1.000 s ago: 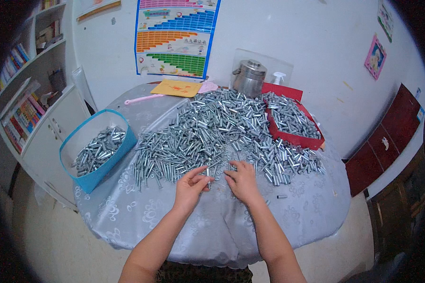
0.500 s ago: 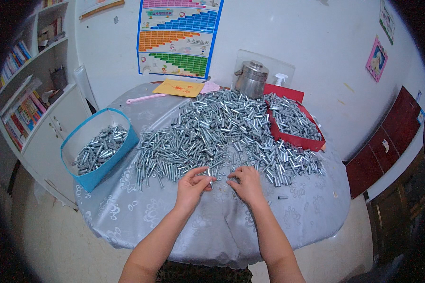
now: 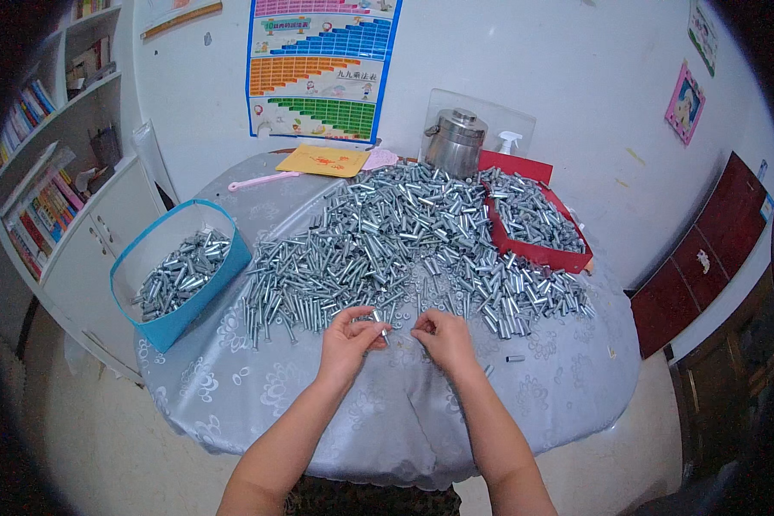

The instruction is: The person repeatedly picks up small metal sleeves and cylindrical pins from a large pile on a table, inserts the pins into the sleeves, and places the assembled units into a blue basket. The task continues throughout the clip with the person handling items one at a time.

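Note:
Pinched between the thumb and fingers of my left hand [image 3: 344, 344] is a small silvery metal bolt [image 3: 385, 339], held roughly upright. Much of it is covered by my fingers. Just to the right, my right hand [image 3: 447, 342] is closed, thumb against fingertips; whatever it grips, if anything, is too small to make out. Small nuts and washers [image 3: 402, 318] lie between and beyond my hands. A big heap of metal parts spreads past them, with long thin bolts [image 3: 271, 301] on the left and short tubular sleeves [image 3: 516, 310] on the right.
On the left stands a blue-rimmed box [image 3: 189, 307] partly filled with metal pieces. A red box [image 3: 542, 258] full of sleeves sits at the right. Behind the heap are a steel pot [image 3: 457, 146], a spray bottle [image 3: 508, 143] and a yellow envelope [image 3: 322, 161]. One loose sleeve [image 3: 515, 359] lies near my right forearm.
My right hand has shifted slightly left toward my left hand, and its thumb and fingertips have come together. My left hand keeps hold of the bolt in nearly the same place.

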`<state>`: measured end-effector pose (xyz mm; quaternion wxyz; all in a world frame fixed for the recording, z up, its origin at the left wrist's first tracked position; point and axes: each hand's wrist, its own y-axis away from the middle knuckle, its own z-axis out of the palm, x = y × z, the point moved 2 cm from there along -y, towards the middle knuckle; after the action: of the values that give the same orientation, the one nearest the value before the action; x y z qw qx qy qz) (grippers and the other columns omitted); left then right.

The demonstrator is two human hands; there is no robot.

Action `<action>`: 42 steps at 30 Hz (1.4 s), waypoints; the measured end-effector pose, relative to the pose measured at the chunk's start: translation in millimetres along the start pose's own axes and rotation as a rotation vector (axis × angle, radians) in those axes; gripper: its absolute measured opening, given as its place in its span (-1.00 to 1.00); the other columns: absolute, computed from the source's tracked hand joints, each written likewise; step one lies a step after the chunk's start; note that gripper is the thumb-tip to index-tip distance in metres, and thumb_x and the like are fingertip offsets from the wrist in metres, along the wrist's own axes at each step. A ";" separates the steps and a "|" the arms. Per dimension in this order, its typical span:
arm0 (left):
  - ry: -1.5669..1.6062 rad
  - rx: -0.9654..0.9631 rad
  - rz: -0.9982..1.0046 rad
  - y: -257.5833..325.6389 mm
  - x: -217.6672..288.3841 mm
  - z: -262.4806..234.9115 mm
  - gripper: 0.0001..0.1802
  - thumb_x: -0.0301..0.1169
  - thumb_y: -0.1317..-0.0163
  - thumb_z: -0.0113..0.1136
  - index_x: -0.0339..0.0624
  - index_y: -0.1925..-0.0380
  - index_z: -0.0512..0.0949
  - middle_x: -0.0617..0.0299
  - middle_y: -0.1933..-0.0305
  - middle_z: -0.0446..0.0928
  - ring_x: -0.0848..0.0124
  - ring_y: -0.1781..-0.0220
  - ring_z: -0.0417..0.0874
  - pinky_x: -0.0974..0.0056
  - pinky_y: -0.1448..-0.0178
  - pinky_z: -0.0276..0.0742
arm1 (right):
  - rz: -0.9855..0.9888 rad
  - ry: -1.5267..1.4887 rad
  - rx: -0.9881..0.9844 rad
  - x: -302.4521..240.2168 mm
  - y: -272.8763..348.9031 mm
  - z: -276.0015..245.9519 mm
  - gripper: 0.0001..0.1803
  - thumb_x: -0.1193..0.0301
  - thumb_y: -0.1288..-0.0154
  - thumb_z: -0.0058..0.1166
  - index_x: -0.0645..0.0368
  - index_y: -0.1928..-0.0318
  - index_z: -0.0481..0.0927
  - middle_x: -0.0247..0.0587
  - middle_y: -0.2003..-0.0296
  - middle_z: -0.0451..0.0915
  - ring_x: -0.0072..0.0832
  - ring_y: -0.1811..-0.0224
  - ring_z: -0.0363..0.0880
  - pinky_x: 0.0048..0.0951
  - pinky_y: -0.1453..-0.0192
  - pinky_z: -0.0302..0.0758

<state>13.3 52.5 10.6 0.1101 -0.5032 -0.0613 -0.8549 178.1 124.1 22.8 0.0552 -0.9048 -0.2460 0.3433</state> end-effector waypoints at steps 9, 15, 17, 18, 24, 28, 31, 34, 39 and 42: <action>0.075 0.124 -0.067 0.2 -1.7 -3.3 -0.68 -0.56 -0.07 0.14 -0.39 0.20 0.28 0.00 0.38 0.52 0.35 0.41 0.59 0.34 0.32 0.60 | 0.161 -0.745 -0.076 1.4 4.3 9.0 -0.83 0.49 0.03 0.21 0.23 0.37 0.55 -0.31 0.45 0.58 -0.59 0.41 0.52 -0.59 0.30 0.42; 0.138 0.181 -0.148 1.3 -2.8 -4.3 -0.75 -0.54 -0.08 0.14 -0.33 0.27 0.31 0.05 0.39 0.50 0.33 0.40 0.59 0.34 0.34 0.60 | 0.201 -0.905 -0.221 -11.4 11.4 11.4 -0.84 0.57 -0.01 0.17 0.25 0.34 0.52 -0.32 0.40 0.56 -0.63 0.33 0.51 -0.65 0.22 0.42; 0.151 0.186 -0.171 1.1 -3.6 -4.9 -0.76 -0.52 -0.08 0.15 -0.32 0.29 0.32 0.04 0.38 0.50 0.33 0.40 0.59 0.34 0.32 0.60 | 0.184 -0.920 -0.215 -10.8 11.3 12.6 -0.84 0.57 -0.01 0.17 0.25 0.33 0.52 -0.32 0.41 0.56 -0.63 0.32 0.51 -0.64 0.21 0.42; 0.162 0.185 -0.180 1.0 -4.8 -5.6 -0.76 -0.51 -0.08 0.15 -0.32 0.30 0.32 0.04 0.38 0.50 0.33 0.39 0.59 0.34 0.31 0.60 | 0.185 -0.902 -0.204 -9.2 11.3 13.6 -0.84 0.56 -0.01 0.17 0.25 0.34 0.53 -0.33 0.41 0.56 -0.63 0.33 0.51 -0.65 0.22 0.42; 0.207 0.186 -0.220 -0.1 -7.3 -7.7 -0.78 -0.50 -0.09 0.14 -0.33 0.32 0.33 0.03 0.36 0.50 0.31 0.35 0.59 0.33 0.25 0.60 | 0.079 -0.657 -0.045 -17.6 13.3 8.2 -0.84 0.50 -0.01 0.18 0.23 0.33 0.57 -0.37 0.46 0.55 -0.66 0.43 0.45 -0.65 0.31 0.37; 0.236 0.169 -0.215 0.4 -12.9 -7.6 -0.80 -0.51 -0.10 0.14 -0.33 0.33 0.34 0.00 0.34 0.51 0.26 0.32 0.60 0.31 0.23 0.60 | -0.052 -0.526 0.083 -28.3 15.7 4.1 -0.82 0.46 -0.03 0.15 0.22 0.30 0.59 -0.34 0.48 0.54 -0.64 0.46 0.43 -0.62 0.34 0.36; 0.199 0.115 -0.239 4.2 -6.7 -1.5 -0.79 -0.52 -0.11 0.12 -0.38 0.35 0.31 -0.05 0.31 0.49 0.22 0.31 0.61 0.30 0.21 0.61 | 0.007 -0.584 0.099 -23.8 16.0 6.5 -0.82 0.47 -0.04 0.13 0.22 0.28 0.59 -0.33 0.46 0.54 -0.64 0.44 0.43 -0.62 0.32 0.36; 0.150 0.080 -0.273 5.9 -2.8 0.9 -0.79 -0.50 -0.11 0.12 -0.38 0.35 0.33 -0.06 0.32 0.50 0.23 0.31 0.61 0.28 0.21 0.60 | 0.044 -0.641 0.093 -13.7 13.5 7.9 -0.82 0.47 -0.06 0.11 0.20 0.27 0.59 -0.34 0.46 0.53 -0.65 0.44 0.43 -0.63 0.31 0.36; 0.138 0.029 -0.286 3.8 -5.6 -1.2 -0.78 -0.48 -0.12 0.11 -0.40 0.28 0.40 -0.01 0.33 0.52 0.28 0.32 0.60 0.31 0.22 0.59 | 0.066 -0.596 0.135 -7.9 11.0 0.7 -0.83 0.43 -0.06 0.11 0.20 0.30 0.59 -0.28 0.44 0.55 -0.55 0.41 0.46 -0.56 0.29 0.38; 0.178 0.055 -0.274 -0.4 -10.4 -8.5 -0.78 -0.48 -0.13 0.10 -0.39 0.25 0.43 0.01 0.32 0.52 0.30 0.33 0.60 0.32 0.22 0.59 | -0.080 -0.179 0.216 3.1 9.0 -6.7 -0.84 0.43 0.01 0.15 0.22 0.37 0.60 -0.25 0.45 0.55 -0.46 0.43 0.47 -0.50 0.30 0.39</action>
<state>10.9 52.4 -2.7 0.0113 -0.4092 -0.1427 -0.9012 188.1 118.2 23.6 0.1436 -0.8488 -0.2476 0.4445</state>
